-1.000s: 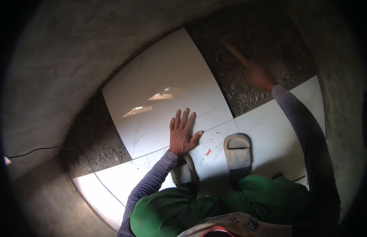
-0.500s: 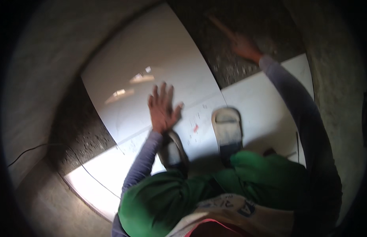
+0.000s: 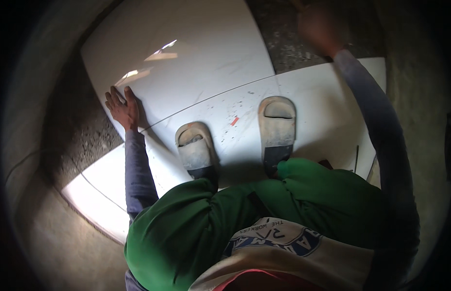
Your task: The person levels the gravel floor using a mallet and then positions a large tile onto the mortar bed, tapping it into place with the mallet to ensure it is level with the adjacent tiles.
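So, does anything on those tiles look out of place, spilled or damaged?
Yes: a red scrap and scattered dark crumbs lie on the white tile near the sandals, standing out against its pale surface. I see no crack on the large tile by the left hand.

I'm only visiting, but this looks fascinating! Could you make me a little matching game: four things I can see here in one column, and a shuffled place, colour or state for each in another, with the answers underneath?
Column one
1. Left hand
2. Right hand
3. Small scrap
4. Trousers

Column two
A. Green
B. Blurred, at the picture's upper right
C. Red, lying between the two sandals
D. At the left edge of the large white tile

Right pairs: 1-D, 2-B, 3-C, 4-A
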`<control>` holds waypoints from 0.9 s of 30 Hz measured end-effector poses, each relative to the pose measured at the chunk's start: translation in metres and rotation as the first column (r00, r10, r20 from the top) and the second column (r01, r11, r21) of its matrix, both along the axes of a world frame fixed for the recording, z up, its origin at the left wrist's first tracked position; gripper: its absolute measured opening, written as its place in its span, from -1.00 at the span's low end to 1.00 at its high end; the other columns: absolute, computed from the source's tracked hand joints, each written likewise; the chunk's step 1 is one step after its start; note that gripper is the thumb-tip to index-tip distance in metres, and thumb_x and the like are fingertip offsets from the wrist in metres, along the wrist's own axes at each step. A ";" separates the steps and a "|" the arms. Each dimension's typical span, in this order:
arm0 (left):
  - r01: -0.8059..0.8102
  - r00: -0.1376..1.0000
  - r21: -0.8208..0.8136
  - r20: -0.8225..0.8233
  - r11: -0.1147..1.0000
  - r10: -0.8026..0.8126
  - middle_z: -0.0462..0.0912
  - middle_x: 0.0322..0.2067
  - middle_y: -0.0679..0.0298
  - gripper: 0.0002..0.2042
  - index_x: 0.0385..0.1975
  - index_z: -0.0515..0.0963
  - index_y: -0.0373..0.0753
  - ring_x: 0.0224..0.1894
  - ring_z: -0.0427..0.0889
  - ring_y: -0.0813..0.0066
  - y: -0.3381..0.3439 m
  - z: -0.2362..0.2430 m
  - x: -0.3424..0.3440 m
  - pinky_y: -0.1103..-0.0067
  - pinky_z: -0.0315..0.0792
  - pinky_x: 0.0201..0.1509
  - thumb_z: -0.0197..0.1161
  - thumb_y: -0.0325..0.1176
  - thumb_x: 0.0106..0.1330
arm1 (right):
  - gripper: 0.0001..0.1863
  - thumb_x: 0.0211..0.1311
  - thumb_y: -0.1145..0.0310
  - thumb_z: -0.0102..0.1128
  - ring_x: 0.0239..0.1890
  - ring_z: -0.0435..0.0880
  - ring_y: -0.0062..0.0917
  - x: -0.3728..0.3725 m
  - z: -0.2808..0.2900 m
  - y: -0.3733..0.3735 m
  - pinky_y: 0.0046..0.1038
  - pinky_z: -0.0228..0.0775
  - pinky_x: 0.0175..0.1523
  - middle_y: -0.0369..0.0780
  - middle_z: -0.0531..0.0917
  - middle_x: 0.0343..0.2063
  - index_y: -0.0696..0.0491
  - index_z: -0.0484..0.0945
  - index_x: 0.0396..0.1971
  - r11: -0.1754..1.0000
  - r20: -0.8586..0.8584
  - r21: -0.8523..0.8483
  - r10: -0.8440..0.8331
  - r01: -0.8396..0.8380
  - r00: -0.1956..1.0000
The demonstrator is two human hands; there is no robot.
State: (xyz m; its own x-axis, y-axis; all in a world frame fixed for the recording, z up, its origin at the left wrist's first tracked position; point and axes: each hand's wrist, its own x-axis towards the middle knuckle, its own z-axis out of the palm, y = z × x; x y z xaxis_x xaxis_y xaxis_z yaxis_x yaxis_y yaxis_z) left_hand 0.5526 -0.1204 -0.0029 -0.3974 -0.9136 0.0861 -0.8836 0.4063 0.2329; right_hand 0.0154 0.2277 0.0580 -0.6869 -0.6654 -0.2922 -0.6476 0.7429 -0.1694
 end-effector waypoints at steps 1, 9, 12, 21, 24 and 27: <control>-0.011 1.000 -0.016 0.024 1.000 0.011 0.17 0.51 -0.08 -0.23 0.48 0.29 -0.16 0.56 0.05 -0.20 -0.014 -0.003 0.014 0.12 -0.02 0.60 0.14 0.22 0.39 | -0.49 0.42 0.08 0.13 0.03 0.56 -0.09 0.009 0.004 -0.005 -0.19 0.36 0.14 0.07 0.55 -0.01 0.21 0.44 0.11 0.999 0.079 -0.042 -0.006 0.010 0.997; -0.379 0.925 0.170 0.075 0.910 0.372 0.75 -0.20 -0.12 -0.32 -0.14 0.69 -0.43 -0.06 0.73 -0.04 -0.087 0.021 0.063 0.27 0.50 0.10 0.28 0.25 0.25 | -0.50 0.45 -0.12 0.14 -0.60 0.47 -0.74 0.091 -0.012 -0.063 -0.60 0.28 -0.54 -0.38 0.49 -0.63 0.06 0.58 -0.42 0.974 0.716 -0.111 -0.058 0.196 0.696; -0.352 0.923 0.274 -0.056 0.895 0.380 0.76 -0.35 0.01 -0.37 -0.30 0.71 -0.43 -0.22 0.71 0.17 -0.096 0.023 0.066 0.32 0.50 -0.05 0.32 0.21 0.25 | -0.40 0.44 -0.14 0.11 -0.68 0.48 -0.61 0.096 -0.012 -0.074 -0.45 0.31 -0.52 -0.28 0.51 -0.70 0.16 0.55 -0.52 0.976 0.727 -0.070 -0.091 0.205 0.681; -0.338 0.755 0.470 -0.381 0.815 0.533 0.56 -0.54 0.39 -0.57 -0.46 0.64 -0.25 -0.44 0.43 0.66 -0.088 -0.006 0.095 0.58 0.32 -0.37 0.38 0.05 0.40 | -0.35 0.45 -0.26 0.09 -0.48 0.27 -0.61 0.102 -0.010 -0.064 -0.34 0.20 -0.33 -0.41 0.33 -0.64 0.06 0.54 -0.55 0.985 0.492 -0.129 -0.038 0.116 0.870; -0.266 0.709 0.536 -0.455 0.801 0.539 0.56 -0.53 0.38 -0.56 -0.45 0.65 -0.31 -0.43 0.42 0.63 -0.087 -0.017 0.104 0.58 0.34 -0.35 0.37 0.03 0.40 | -0.36 0.44 -0.22 0.13 -0.63 0.29 -0.63 0.100 -0.013 -0.054 -0.42 0.24 -0.48 -0.40 0.37 -0.68 0.04 0.47 -0.63 0.988 0.634 -0.105 -0.020 0.112 0.773; -0.266 0.763 0.476 -0.428 0.838 0.485 0.56 -0.51 0.43 -0.60 -0.43 0.66 -0.27 -0.43 0.41 0.65 -0.087 -0.021 0.114 0.59 0.31 -0.36 0.36 -0.01 0.42 | -0.37 0.45 -0.14 0.12 -0.65 0.45 -0.47 0.110 -0.019 -0.050 -0.28 0.34 -0.44 -0.26 0.48 -0.72 0.13 0.53 -0.64 0.986 0.626 -0.069 -0.074 0.150 0.776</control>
State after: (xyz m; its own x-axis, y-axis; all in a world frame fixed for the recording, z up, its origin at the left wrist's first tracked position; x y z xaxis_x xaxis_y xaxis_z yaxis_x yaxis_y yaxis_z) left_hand 0.6669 -0.2077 -0.0239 -0.0095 -0.9801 -0.1985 -0.6445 -0.1457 0.7506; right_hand 0.1251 0.1774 0.0385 -0.4542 -0.6485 -0.6108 -0.2878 0.7557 -0.5883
